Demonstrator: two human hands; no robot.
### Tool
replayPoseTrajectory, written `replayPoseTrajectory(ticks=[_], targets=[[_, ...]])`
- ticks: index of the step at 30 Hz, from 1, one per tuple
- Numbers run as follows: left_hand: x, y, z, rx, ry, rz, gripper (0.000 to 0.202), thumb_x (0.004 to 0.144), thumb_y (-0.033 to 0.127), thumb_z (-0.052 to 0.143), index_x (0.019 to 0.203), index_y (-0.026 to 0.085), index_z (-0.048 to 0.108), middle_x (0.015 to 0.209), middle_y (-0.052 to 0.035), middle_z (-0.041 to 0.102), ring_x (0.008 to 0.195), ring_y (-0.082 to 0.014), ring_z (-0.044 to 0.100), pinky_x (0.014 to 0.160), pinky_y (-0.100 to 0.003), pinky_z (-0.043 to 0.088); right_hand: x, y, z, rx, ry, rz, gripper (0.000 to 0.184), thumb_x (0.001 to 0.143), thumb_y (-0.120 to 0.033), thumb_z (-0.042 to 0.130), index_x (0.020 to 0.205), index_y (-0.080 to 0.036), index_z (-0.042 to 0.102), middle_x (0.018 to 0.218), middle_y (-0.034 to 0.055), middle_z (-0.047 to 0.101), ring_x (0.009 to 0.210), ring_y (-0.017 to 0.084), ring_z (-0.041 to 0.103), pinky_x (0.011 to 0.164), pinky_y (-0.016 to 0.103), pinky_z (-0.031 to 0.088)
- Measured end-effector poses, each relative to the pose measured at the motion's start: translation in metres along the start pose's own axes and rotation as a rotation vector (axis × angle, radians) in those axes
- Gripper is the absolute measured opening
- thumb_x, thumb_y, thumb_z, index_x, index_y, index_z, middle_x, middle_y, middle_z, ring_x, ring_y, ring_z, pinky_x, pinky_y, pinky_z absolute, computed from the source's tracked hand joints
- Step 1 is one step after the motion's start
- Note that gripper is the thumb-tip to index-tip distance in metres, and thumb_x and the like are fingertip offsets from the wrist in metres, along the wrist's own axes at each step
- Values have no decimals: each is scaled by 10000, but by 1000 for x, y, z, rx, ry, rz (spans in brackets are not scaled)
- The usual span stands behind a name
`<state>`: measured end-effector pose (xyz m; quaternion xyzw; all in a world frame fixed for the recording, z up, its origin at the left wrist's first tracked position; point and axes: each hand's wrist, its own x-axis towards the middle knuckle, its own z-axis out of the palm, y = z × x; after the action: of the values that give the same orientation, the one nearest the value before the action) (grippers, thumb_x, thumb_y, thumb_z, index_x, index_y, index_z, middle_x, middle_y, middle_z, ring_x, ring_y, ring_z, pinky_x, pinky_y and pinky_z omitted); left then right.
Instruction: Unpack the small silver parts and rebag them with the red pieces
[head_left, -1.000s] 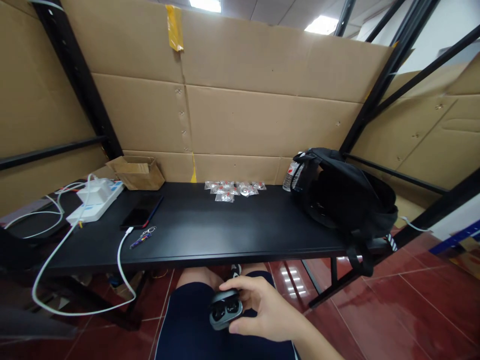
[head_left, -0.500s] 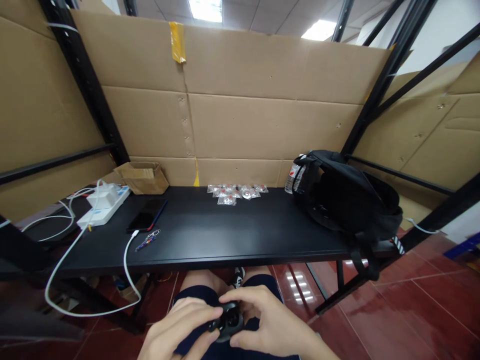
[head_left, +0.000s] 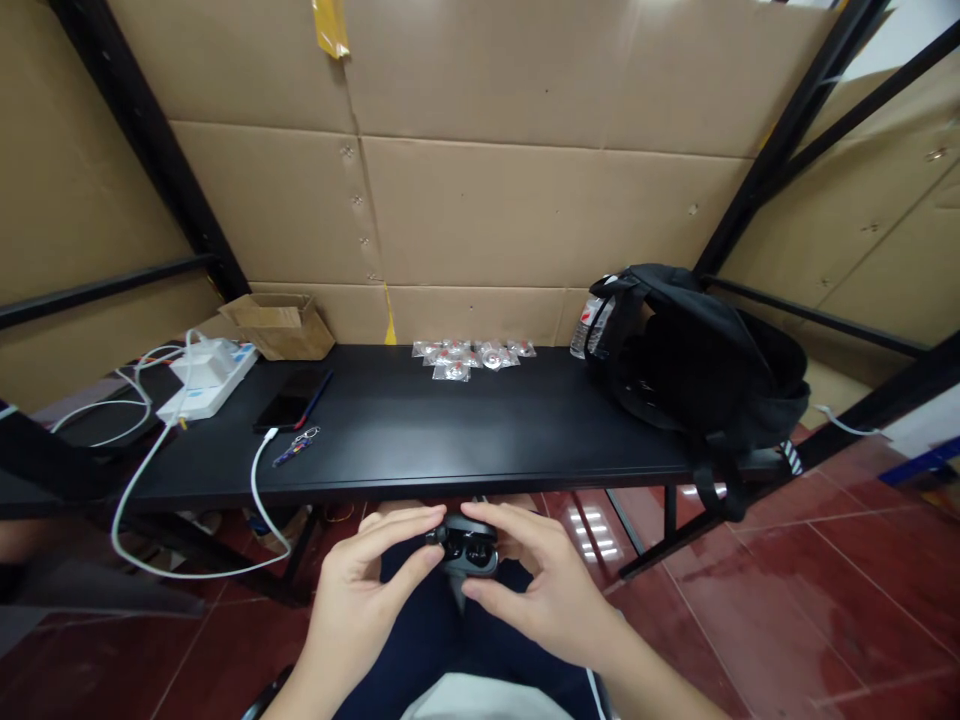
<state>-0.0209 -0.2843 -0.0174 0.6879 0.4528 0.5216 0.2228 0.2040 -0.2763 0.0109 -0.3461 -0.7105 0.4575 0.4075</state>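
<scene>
Your right hand (head_left: 555, 580) has the dark, open case (head_left: 481, 566) gripped between thumb and fingers, while your left hand (head_left: 364, 580) is closed to a pinch, thumb and forefinger on a small black piece (head_left: 435, 537) at the case's left side; whether the two touch, you can't tell. The case hangs above your lap, before the near edge of the black table (head_left: 465, 430). On the bottle (head_left: 582, 336) you can spot a label with a red patch, its lettering too small to read; red marks on the clear packets (head_left: 451, 371) and blue ones on the white power strip (head_left: 191, 402) are illegible too. An open black backpack (head_left: 697, 370) fills the table's right end, partly covering the bottle. To your left, a white cable (head_left: 187, 576) loops over the front edge, its tip by the phone (head_left: 289, 402), near a key ring (head_left: 297, 447).
</scene>
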Motion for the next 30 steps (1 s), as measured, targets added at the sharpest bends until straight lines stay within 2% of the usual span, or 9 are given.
replayPoseTrajectory(ticks=[3, 7, 11, 16, 21, 25, 30], targets=[[-1, -3, -4, 118, -26, 75, 236, 892, 234, 719, 1116, 296, 759, 1132, -31, 775, 1035, -221, 733, 923, -364, 538, 1, 3, 0, -5, -1, -8, 605, 799, -272, 802, 1373, -298, 613, 1061, 56, 663, 880, 172, 661, 802, 300, 609], [-2, 1, -13, 375, -44, 295, 357, 895, 176, 701, 1221, 322, 712, 1203, -38, 751, 1051, -217, 722, 870, -355, 457, 1, 6, 1, -39, -15, 2, 598, 805, -292, 796, 1375, -291, 614, 1107, 67, 660, 908, 178, 664, 818, 304, 608], [-5, 7, -20, 558, -51, 449, 459, 908, 82, 634, 1286, 341, 668, 1229, -33, 741, 1002, -185, 732, 933, -364, 382, 1, 4, 4, -20, -30, 25, 591, 806, -302, 794, 1370, -284, 617, 1151, 79, 656, 931, 188, 677, 838, 313, 614], [-8, 15, -18, 642, -25, 478, 424, 915, 119, 631, 1286, 322, 668, 1242, -48, 734, 1010, -196, 728, 1002, -385, 331, 2, 1, 8, -6, -40, 22, 588, 809, -267, 785, 1370, -291, 611, 1161, 74, 660, 931, 187, 682, 836, 311, 615], [-9, 21, -13, 589, 52, 467, 325, 903, 131, 673, 1168, 313, 714, 1135, -15, 769, 979, -196, 731, 949, -363, 349, 3, 1, 10, 14, -50, 28, 593, 805, -275, 791, 1370, -293, 611, 1151, 72, 659, 930, 190, 683, 839, 312, 612], [-11, 17, -15, 583, 82, 455, 332, 890, 123, 689, 1164, 308, 713, 1129, -15, 768, 1006, -213, 728, 943, -375, 344, 3, 0, 10, 37, -67, 38, 599, 805, -269, 794, 1373, -300, 608, 1154, 64, 665, 936, 190, 689, 842, 308, 610], [-19, 8, -22, 723, 58, 506, 382, 919, 101, 635, 1215, 333, 702, 1137, 8, 769, 1020, -197, 724, 983, -371, 298, 2, 2, 10, -14, -79, 35, 600, 799, -292, 799, 1370, -304, 614, 1216, 75, 656, 1000, 209, 676, 872, 316, 598]])
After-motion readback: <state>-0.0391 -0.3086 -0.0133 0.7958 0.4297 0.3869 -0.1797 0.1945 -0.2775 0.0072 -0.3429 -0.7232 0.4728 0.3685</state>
